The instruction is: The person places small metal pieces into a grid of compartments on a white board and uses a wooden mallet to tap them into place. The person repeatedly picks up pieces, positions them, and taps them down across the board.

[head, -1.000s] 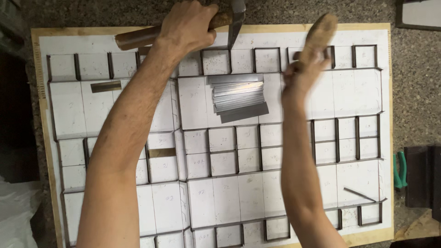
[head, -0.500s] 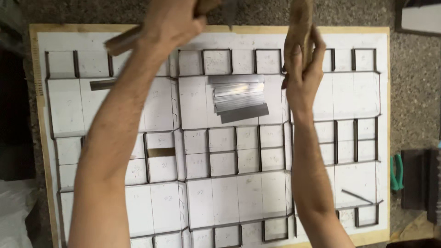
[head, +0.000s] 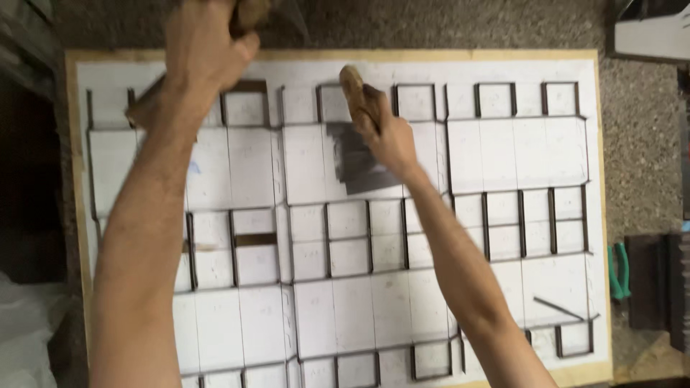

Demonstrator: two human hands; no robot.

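Note:
A white die board in a wooden frame carries a layout of dark metal strips set on edge. My left hand is raised over the board's top left, shut on a hammer; the wooden handle's end sticks out below my wrist and the head is out of view. My right hand grips a tan wooden block near the top middle. Just under that hand lies a blurred stack of grey metal strips.
Green-handled pliers and dark blocks lie to the right of the board on the speckled surface. A white box sits at the top right. One loose strip lies slanted at the board's lower right.
My right hand with the wooden block has come down and left, onto the area by the strip stack. My left hand stays high with the hammer. The view has shifted.

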